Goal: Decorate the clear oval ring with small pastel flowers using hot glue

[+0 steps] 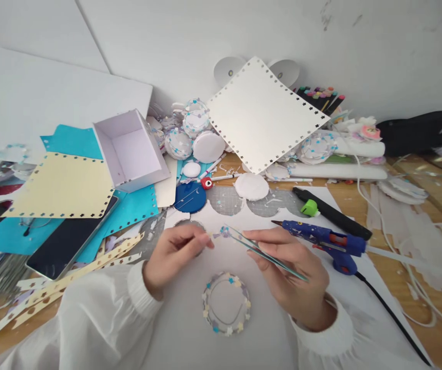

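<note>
Flowers (225, 231) run sideways between the hands, nearer the left hand (180, 252), pinched on their end; right hand (292, 264) grips tweezers (261, 252), tips slanting left, beside them.

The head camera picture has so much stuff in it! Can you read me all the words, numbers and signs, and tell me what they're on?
No words, brands or numbers can be read.
Red craft punch: a white round mark with a dark shape, too small to make out.
Glue gun: small light specks, no readable lettering.
Grey cutting mat: grid lines, any numbers too blurred.
Tweezers: no lettering visible.
</note>
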`<state>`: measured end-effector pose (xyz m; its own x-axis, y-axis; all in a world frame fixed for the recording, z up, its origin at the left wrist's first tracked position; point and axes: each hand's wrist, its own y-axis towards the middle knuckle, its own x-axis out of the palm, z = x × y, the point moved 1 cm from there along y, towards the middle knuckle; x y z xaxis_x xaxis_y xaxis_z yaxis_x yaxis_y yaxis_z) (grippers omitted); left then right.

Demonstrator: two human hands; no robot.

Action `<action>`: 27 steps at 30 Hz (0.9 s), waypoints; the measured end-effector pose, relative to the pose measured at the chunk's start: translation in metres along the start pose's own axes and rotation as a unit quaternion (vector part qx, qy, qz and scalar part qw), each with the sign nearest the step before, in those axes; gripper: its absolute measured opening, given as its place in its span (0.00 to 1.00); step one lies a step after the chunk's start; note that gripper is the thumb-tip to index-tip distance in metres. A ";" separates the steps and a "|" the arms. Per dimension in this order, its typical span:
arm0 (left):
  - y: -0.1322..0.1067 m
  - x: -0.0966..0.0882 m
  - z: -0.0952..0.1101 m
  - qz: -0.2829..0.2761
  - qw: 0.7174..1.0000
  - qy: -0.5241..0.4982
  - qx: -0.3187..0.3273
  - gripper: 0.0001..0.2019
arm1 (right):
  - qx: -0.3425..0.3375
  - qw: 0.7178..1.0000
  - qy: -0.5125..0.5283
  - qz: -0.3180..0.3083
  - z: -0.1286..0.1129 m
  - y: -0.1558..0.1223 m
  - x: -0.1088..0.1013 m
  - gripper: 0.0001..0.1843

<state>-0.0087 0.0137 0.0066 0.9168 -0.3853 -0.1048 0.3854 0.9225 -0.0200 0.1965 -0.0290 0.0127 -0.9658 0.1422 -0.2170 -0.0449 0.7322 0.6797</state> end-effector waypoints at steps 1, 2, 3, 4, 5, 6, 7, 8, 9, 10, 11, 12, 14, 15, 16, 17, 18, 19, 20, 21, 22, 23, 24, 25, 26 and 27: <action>0.001 0.000 -0.001 0.031 0.999 -0.020 -0.026 0.14 | 0.003 1.000 0.012 -0.013 0.000 0.000 0.001 0.21; 0.001 0.001 -0.001 0.046 0.997 -0.042 -0.046 0.13 | 0.005 0.999 0.020 -0.026 -0.001 0.001 0.001 0.21; 0.002 0.001 -0.001 0.047 0.995 -0.061 -0.059 0.13 | 0.005 0.999 0.023 -0.037 -0.001 0.002 0.002 0.21; 0.002 0.002 -0.001 0.039 0.994 -0.077 -0.066 0.14 | 0.004 0.999 0.024 -0.048 -0.002 0.002 0.002 0.20; 0.003 0.003 0.000 0.026 0.994 -0.087 -0.065 0.14 | 0.002 0.998 0.022 -0.059 -0.003 0.003 0.003 0.20; 0.003 0.004 0.001 0.014 0.994 -0.093 -0.061 0.14 | 0.000 0.997 0.019 -0.069 -0.004 0.004 0.003 0.20; 0.003 0.005 0.001 0.007 0.994 -0.093 -0.057 0.14 | -0.002 0.997 0.017 -0.078 -0.005 0.004 0.004 0.20; 0.003 0.005 0.002 0.004 0.994 -0.092 -0.054 0.13 | -0.003 0.996 0.015 -0.084 -0.006 0.004 0.004 0.20; 0.004 0.006 0.002 0.006 0.994 -0.090 -0.054 0.13 | -0.003 0.996 0.014 -0.085 -0.006 0.004 0.004 0.20; 0.004 0.006 0.001 0.012 0.994 -0.090 -0.057 0.12 | 0.000 0.997 0.013 -0.082 -0.006 0.004 0.004 0.20; 0.004 0.006 0.001 0.018 0.993 -0.093 -0.062 0.12 | 0.005 0.997 0.013 -0.071 -0.006 0.003 0.004 0.20; 0.004 0.006 -0.001 0.025 0.992 -0.098 -0.070 0.13 | 0.010 0.998 0.011 -0.056 -0.005 0.002 0.004 0.20; 0.004 0.006 -0.003 0.038 0.991 -0.099 -0.082 0.13 | 0.014 1.000 0.005 -0.010 -0.002 0.000 0.003 0.20; 0.004 0.007 -0.004 0.045 0.991 -0.092 -0.086 0.13 | 0.016 1.000 0.001 0.015 -0.001 0.000 0.002 0.21; 0.004 0.007 -0.005 0.051 0.992 -0.079 -0.088 0.13 | 0.019 0.999 -0.002 0.040 0.000 0.000 0.001 0.21; 0.004 0.007 -0.006 0.055 0.993 -0.062 -0.085 0.13 | 0.025 0.998 -0.003 0.061 0.001 0.000 0.001 0.21; 0.003 0.007 -0.006 0.058 0.995 -0.039 -0.076 0.12 | 0.035 0.996 -0.002 0.079 0.002 0.001 0.000 0.22; 0.003 0.007 -0.006 0.057 0.996 -0.013 -0.060 0.11 | 0.044 0.995 -0.004 0.090 0.003 0.002 0.000 0.21; 0.003 0.007 -0.006 0.054 0.998 0.015 -0.038 0.09 | 0.051 0.994 -0.009 0.095 0.003 0.003 -0.001 0.20; 0.003 0.007 -0.006 0.050 0.998 0.040 -0.013 0.08 | 0.054 0.994 -0.017 0.095 0.003 0.003 -0.001 0.19; 0.002 0.007 -0.006 0.048 0.997 0.059 0.011 0.07 | 0.056 0.994 -0.028 0.091 0.003 0.004 -0.002 0.18; 0.002 0.007 -0.006 0.045 0.996 0.071 0.029 0.07 | 0.056 0.994 -0.040 0.084 0.003 0.004 -0.002 0.17; 0.002 0.007 -0.006 0.040 0.996 0.077 0.038 0.06 | 0.057 0.994 -0.051 0.074 0.003 0.003 -0.002 0.16; 0.002 0.007 -0.006 0.036 0.996 0.077 0.039 0.07 | 0.059 0.994 -0.063 0.062 0.004 0.003 -0.002 0.15; 0.002 0.007 -0.006 0.033 0.996 0.073 0.034 0.07 | 0.061 0.994 -0.075 0.049 0.004 0.002 -0.002 0.15; 0.001 0.007 -0.006 0.031 0.997 0.065 0.026 0.08 | 0.064 0.993 -0.087 0.035 0.004 0.001 -0.002 0.14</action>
<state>-0.0027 0.0126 -0.0004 0.9192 -0.3182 -0.2321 0.3363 0.9408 0.0418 0.1998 -0.0255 0.0109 -0.9057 0.3008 -0.2986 0.0644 0.7939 0.6046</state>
